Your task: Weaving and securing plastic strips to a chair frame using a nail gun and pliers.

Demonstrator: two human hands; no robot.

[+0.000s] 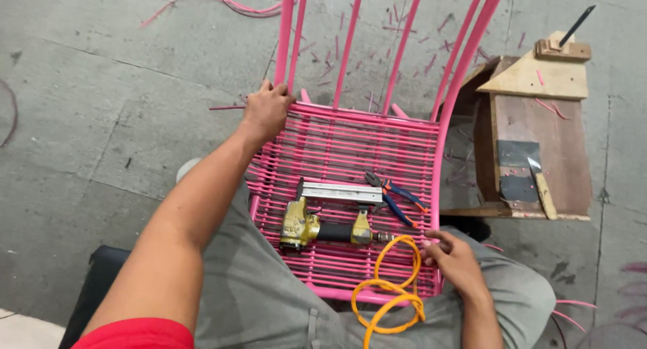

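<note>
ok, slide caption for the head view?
Left hand grips pink woven chair seat; right hand at its edge; nail gun, pliers on it.

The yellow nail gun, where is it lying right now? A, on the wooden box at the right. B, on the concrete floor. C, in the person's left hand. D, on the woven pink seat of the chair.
D: the yellow nail gun lies on the woven pink seat, beside the pliers, with neither hand on it.
</note>
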